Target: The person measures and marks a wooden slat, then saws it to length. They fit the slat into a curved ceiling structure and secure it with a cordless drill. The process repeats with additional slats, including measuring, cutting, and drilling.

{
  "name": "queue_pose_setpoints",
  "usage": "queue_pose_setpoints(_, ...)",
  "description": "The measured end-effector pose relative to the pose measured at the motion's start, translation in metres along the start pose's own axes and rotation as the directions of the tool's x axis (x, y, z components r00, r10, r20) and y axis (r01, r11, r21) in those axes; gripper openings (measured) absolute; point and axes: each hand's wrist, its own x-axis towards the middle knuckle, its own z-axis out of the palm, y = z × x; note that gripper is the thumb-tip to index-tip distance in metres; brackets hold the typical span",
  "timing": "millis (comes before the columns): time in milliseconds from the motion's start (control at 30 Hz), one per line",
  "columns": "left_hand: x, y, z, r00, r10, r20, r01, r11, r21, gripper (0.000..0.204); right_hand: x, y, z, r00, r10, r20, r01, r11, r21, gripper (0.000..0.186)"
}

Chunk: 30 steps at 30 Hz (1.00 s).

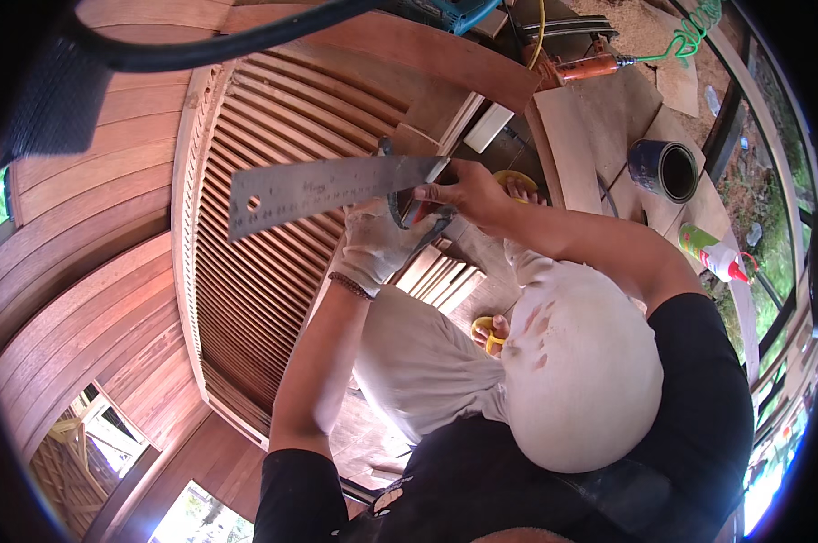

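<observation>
**Steel ruler held over slatted wood panel**

Flat grey steel ruler (332,188) — long axis near horizontal, free end pointing left — above a ribbed wooden louvre panel (255,262). Bare right hand (468,192) fingers pinch its right end; gloved left hand (377,240) clenched just beneath — contents unclear.

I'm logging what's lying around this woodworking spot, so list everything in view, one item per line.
metal ruler: 1, grey steel, held across the slats at centre
slatted wooden panel: 1, reddish brown, left of centre
paint can: 1, dark blue, open, on a board upper right
glue bottle: 1, green and white with red tip, lying at right
black hose: 1, across the top
coiled green cord: 1, top right
yellow sandals: 2, on the feet
left hand: 1, in a white glove, under the ruler's end
right hand: 1, bare, gripping the ruler's end
</observation>
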Motion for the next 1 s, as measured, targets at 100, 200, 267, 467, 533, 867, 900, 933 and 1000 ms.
queue_pose_setpoints(100, 0.0, -0.001, 0.005, 0.995, 0.031, -0.092, -0.019, 0.992, 0.129, 0.063, -0.008, -0.019, 0.008, 0.997, 0.071, -0.012, -0.069, 0.994, 0.086, 0.041)
queue_pose_setpoints(200, 0.004, 0.004, 0.009, 0.998, -0.019, -0.058, 0.03, 0.978, 0.204, 0.056, -0.011, -0.024, 0.01, 0.992, 0.123, 0.031, -0.126, 0.978, 0.166, 0.039)
queue_pose_setpoints(267, 0.009, 0.009, 0.007, 0.996, -0.085, 0.003, 0.083, 0.983, 0.165, 0.054, -0.009, -0.024, 0.008, 0.991, 0.129, 0.047, -0.135, 0.972, 0.19, 0.039)
queue_pose_setpoints(467, 0.008, -0.001, 0.02, 0.978, 0.079, -0.194, -0.006, 0.936, 0.351, 0.055, 0.0, -0.007, 0.002, 0.994, 0.108, 0.016, -0.109, 0.969, 0.224, 0.045)
queue_pose_setpoints(533, 0.009, -0.001, 0.017, 0.988, 0.034, -0.152, 0.017, 0.946, 0.324, 0.056, 0.005, -0.001, 0.0, 0.994, 0.111, -0.014, -0.108, 0.98, 0.168, 0.05)
queue_pose_setpoints(867, 0.01, 0.002, 0.019, 0.984, 0.012, -0.18, 0.047, 0.947, 0.319, 0.063, 0.006, 0.0, -0.014, 0.989, 0.092, 0.117, -0.113, 0.975, 0.19, 0.052)
queue_pose_setpoints(900, 0.01, 0.001, 0.019, 0.986, 0.005, -0.166, 0.05, 0.944, 0.327, 0.063, 0.006, 0.0, -0.014, 0.99, 0.077, 0.117, -0.097, 0.98, 0.173, 0.051)
queue_pose_setpoints(933, 0.01, 0.002, 0.019, 0.988, 0.0, -0.152, 0.051, 0.941, 0.334, 0.064, 0.006, 0.0, -0.015, 0.991, 0.062, 0.114, -0.08, 0.984, 0.156, 0.05)
queue_pose_setpoints(1000, 0.011, -0.005, 0.02, 0.993, -0.083, -0.084, 0.102, 0.957, 0.271, 0.068, 0.007, 0.003, -0.017, 0.989, 0.059, 0.132, -0.08, 0.983, 0.164, 0.048)
